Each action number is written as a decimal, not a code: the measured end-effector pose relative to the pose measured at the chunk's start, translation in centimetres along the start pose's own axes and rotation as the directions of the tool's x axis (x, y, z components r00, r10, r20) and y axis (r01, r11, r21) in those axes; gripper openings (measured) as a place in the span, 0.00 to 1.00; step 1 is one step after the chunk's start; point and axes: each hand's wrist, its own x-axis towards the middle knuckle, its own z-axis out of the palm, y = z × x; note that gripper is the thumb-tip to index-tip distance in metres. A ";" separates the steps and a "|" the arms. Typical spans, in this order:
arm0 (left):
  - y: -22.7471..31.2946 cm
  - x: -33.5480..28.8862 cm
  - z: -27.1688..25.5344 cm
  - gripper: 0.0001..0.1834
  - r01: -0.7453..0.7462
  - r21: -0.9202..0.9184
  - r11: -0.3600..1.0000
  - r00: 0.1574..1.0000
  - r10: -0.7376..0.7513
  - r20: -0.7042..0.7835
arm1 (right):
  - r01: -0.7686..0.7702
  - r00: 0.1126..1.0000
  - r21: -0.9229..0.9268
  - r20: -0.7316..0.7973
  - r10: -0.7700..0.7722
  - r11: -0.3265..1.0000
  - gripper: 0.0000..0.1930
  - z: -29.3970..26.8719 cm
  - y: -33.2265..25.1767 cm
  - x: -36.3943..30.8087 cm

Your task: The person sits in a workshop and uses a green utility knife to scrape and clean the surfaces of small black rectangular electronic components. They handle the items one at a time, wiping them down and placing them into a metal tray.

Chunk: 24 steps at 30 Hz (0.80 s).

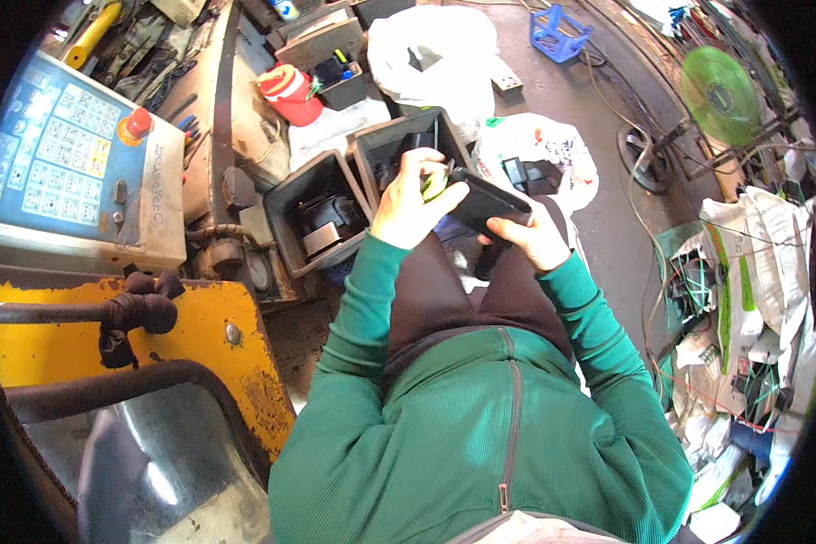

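Observation:
My left hand [408,204] is closed on a small yellow-green object [434,185], largely hidden by the fingers; its kind does not show. Against the far edge of a black rectangular plastic part [486,201], the left fingertips sit close to or touching it. My right hand [537,238] grips the near right end of that part, thumb on top. The part is held tilted above my lap. Just past the left hand stands a dark bin [364,145] with black pieces inside. Beside it, a second dark bin [286,213] holds more black parts. Black pieces also lie on a white plastic bag [576,150] at the right.
On the left are a blue-faced control panel [54,150] with a red knob [138,123] and a yellow machine body [218,349]. Farther off stand a red jug [295,100], a large white bag [435,45], a blue plastic stool [558,36] and a green fan [718,95]. Sacks [757,263] and cables line the right.

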 end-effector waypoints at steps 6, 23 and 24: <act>2.9 -4.0 6.6 0.15 -0.117 -0.003 0.993 0.993 0.117 0.017 | 0.267 0.883 -0.318 -0.297 -0.363 0.910 0.29 -1.0 1.4 -1.3; 1.4 -2.4 7.7 0.12 -0.139 0.083 0.987 0.986 0.146 -0.082 | 0.117 0.813 -0.714 -0.330 -0.480 0.690 0.31 -0.4 1.5 -1.6; 1.3 -2.3 7.6 0.12 -0.137 0.083 0.987 0.986 0.144 -0.087 | 0.095 0.823 -0.706 -0.341 -0.454 0.702 0.30 -0.4 1.5 -1.7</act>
